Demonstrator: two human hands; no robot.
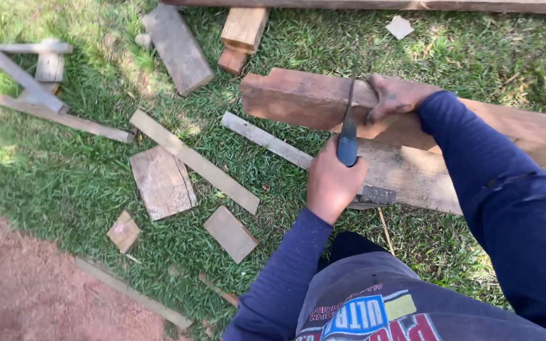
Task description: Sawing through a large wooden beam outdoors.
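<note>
My left hand (333,183) is closed around the dark blue handle of a hand saw (347,142). Its thin blade, seen edge-on, runs up across a thick reddish-brown plank (298,98). My right hand (394,96) presses flat on top of that plank just to the right of the blade, fingers curled over the near edge. The plank lies on the grass, resting over a paler board (412,173). Both arms wear dark blue sleeves.
Several wood offcuts lie on the grass to the left: a long thin strip (194,161), a flat grey board (162,183), two small squares (230,233) (123,231). Thicker blocks (241,35) lie at the top. Bare red soil (26,290) is at lower left.
</note>
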